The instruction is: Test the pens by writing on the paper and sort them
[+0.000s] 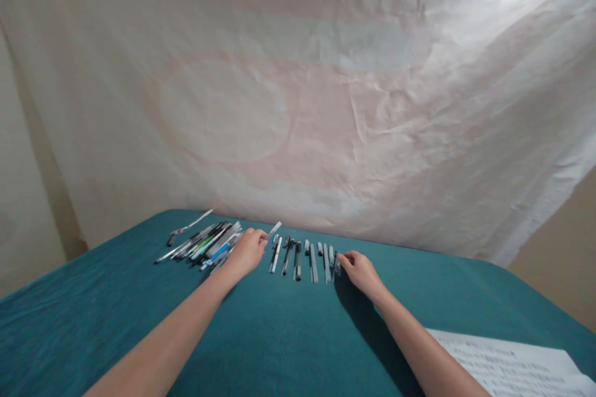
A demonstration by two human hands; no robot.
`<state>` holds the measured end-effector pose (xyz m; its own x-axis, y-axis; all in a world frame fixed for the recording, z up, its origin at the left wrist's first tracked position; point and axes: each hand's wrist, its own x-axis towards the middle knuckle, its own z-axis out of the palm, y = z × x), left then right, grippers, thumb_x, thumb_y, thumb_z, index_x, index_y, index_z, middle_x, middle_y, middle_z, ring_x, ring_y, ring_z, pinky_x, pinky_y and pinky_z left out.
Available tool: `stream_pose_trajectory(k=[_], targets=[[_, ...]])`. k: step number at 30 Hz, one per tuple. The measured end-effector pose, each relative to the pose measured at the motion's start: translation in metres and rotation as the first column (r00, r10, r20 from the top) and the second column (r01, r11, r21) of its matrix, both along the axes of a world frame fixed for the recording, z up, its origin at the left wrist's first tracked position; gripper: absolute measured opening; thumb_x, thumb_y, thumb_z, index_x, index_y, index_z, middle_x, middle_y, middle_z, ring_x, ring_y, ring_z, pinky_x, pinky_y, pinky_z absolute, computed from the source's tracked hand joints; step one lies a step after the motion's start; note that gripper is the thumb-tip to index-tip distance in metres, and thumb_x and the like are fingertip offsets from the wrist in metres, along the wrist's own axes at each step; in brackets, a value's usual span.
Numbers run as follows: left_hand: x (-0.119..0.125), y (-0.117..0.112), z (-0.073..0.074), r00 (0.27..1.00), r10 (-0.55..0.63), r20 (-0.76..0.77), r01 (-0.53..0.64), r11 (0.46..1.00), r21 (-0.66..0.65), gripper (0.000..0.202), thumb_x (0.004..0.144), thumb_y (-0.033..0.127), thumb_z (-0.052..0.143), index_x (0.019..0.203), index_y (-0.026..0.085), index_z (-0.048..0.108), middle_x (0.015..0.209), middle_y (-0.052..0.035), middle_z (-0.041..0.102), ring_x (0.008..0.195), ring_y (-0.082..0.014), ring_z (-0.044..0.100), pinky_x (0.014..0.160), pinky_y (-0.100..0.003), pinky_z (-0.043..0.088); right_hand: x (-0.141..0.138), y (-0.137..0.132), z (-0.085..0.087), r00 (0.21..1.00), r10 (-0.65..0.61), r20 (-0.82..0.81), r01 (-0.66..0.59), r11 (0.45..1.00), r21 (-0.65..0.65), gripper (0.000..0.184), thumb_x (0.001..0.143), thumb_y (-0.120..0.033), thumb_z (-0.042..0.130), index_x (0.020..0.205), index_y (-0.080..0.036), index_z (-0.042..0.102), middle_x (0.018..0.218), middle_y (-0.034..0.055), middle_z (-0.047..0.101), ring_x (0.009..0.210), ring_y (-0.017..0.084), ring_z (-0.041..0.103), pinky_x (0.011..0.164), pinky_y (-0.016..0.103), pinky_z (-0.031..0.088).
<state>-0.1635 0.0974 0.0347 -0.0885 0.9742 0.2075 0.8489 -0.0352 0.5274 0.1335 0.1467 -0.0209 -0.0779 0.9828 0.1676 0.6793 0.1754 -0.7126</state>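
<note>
My left hand [249, 251] is closed on a pen [274, 230], whose pale end sticks out up and to the right past the fingers. It hovers at the right side of a heap of pens [205, 245], mostly black, white and clear, with a green and a blue one among them. Right of it lies a row of pens [298, 260], side by side and roughly upright in view, some with caps lying at their tops. At the row's right end my right hand [358, 267] pinches a dark pen [336, 263]; its fingers partly cover that pen.
A green cloth [288, 335] covers the table. A thin white and dark item [190, 224] lies behind the heap at the far left. A printed sheet of paper [512, 363] lies at the front right, under my right forearm. A pale hanging sheet [298, 105] closes off the back.
</note>
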Motion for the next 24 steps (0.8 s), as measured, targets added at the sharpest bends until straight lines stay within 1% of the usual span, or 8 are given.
stream_pose_trajectory(k=[4, 6, 7, 8, 10, 14, 18, 24], targets=[[0.039, -0.016, 0.004, 0.949, -0.177, 0.26, 0.193, 0.981, -0.037, 0.023, 0.082, 0.023, 0.04, 0.098, 0.014, 0.054, 0.09, -0.0075, 0.062, 0.068, -0.0142, 0.062, 0.057, -0.024, 0.048, -0.007, -0.012, 0.016, 0.991, 0.077, -0.112, -0.083, 0.995, -0.052, 0.042, 0.081, -0.049, 0.041, 0.085, -0.013, 0.063, 0.072, 0.0063, 0.063, 0.053, 0.012, 0.053, 0.046, 0.022, 0.037], [0.059, -0.028, 0.007, 0.902, -0.244, 0.355, 0.283, 0.957, -0.061, 0.021, 0.082, 0.025, 0.042, 0.095, 0.014, 0.055, 0.078, -0.0048, 0.063, 0.067, -0.0143, 0.062, 0.053, -0.022, 0.048, -0.013, -0.023, 0.029, 0.947, 0.158, -0.279, -0.195, 0.974, -0.111, 0.046, 0.082, -0.054, 0.038, 0.092, -0.015, 0.061, 0.071, 0.0037, 0.061, 0.046, 0.008, 0.048, 0.04, 0.019, 0.033], [0.068, -0.035, 0.007, 0.864, -0.275, 0.421, 0.335, 0.939, -0.074, 0.022, 0.081, 0.027, 0.043, 0.094, 0.014, 0.055, 0.075, -0.0041, 0.062, 0.066, -0.014, 0.062, 0.052, -0.021, 0.047, -0.016, -0.029, 0.035, 0.896, 0.197, -0.397, -0.271, 0.953, -0.139, 0.047, 0.081, -0.056, 0.04, 0.094, -0.015, 0.06, 0.07, 0.0024, 0.059, 0.044, 0.007, 0.045, 0.038, 0.018, 0.031], [0.076, -0.041, 0.008, 0.756, -0.292, 0.585, 0.412, 0.908, -0.08, 0.022, 0.079, 0.028, 0.047, 0.094, 0.014, 0.054, 0.076, -0.0044, 0.061, 0.066, -0.0142, 0.061, 0.052, -0.021, 0.047, -0.019, -0.035, 0.042, 0.829, 0.226, -0.511, -0.347, 0.925, -0.153, 0.046, 0.079, -0.057, 0.043, 0.093, -0.015, 0.059, 0.067, 0.0006, 0.057, 0.042, 0.005, 0.042, 0.037, 0.017, 0.029], [0.088, -0.051, 0.007, 0.59, -0.261, 0.764, 0.517, 0.849, -0.11, 0.02, 0.075, 0.029, 0.054, 0.089, 0.015, 0.055, 0.075, -0.0036, 0.059, 0.062, -0.013, 0.059, 0.052, -0.022, 0.046, -0.024, -0.044, 0.053, 0.711, 0.26, -0.654, -0.459, 0.876, -0.15, 0.041, 0.074, -0.055, 0.053, 0.083, -0.016, 0.058, 0.059, -0.0029, 0.051, 0.04, 0.004, 0.037, 0.037, 0.017, 0.026], [0.106, -0.062, -0.001, 0.391, -0.154, 0.907, 0.575, 0.811, -0.11, 0.02, 0.076, 0.033, 0.054, 0.084, 0.014, 0.054, 0.076, -0.003, 0.058, 0.058, -0.0091, 0.055, 0.05, -0.019, 0.039, -0.027, -0.053, 0.062, 0.691, 0.319, -0.648, -0.52, 0.843, -0.14, 0.035, 0.069, -0.05, 0.061, 0.065, -0.016, 0.052, 0.05, -0.0061, 0.046, 0.039, 0.004, 0.035, 0.038, 0.016, 0.026], [0.12, -0.067, -0.015, 0.251, 0.013, 0.968, 0.508, 0.849, -0.143, 0.027, 0.081, 0.039, 0.049, 0.085, 0.013, 0.053, 0.066, 0.0007, 0.053, 0.046, -0.0038, 0.041, 0.042, -0.016, 0.025, -0.024, -0.053, 0.058, 0.743, 0.394, -0.542, -0.576, 0.789, -0.216, 0.034, 0.068, -0.047, 0.062, 0.065, -0.015, 0.053, 0.051, -0.0042, 0.051, 0.041, 0.004, 0.038, 0.039, 0.016, 0.028], [0.127, -0.071, -0.025, 0.125, 0.167, 0.978, 0.524, 0.826, -0.208, 0.026, 0.079, 0.039, 0.053, 0.081, 0.014, 0.048, 0.059, 0.0059, 0.041, 0.04, -0.0008, 0.027, 0.039, -0.016, 0.011, -0.021, -0.054, 0.053, 0.76, 0.422, -0.495, -0.609, 0.728, -0.315, 0.036, 0.068, -0.05, 0.061, 0.064, -0.015, 0.053, 0.051, -0.0045, 0.05, 0.043, 0.005, 0.041, 0.039, 0.016, 0.029]])
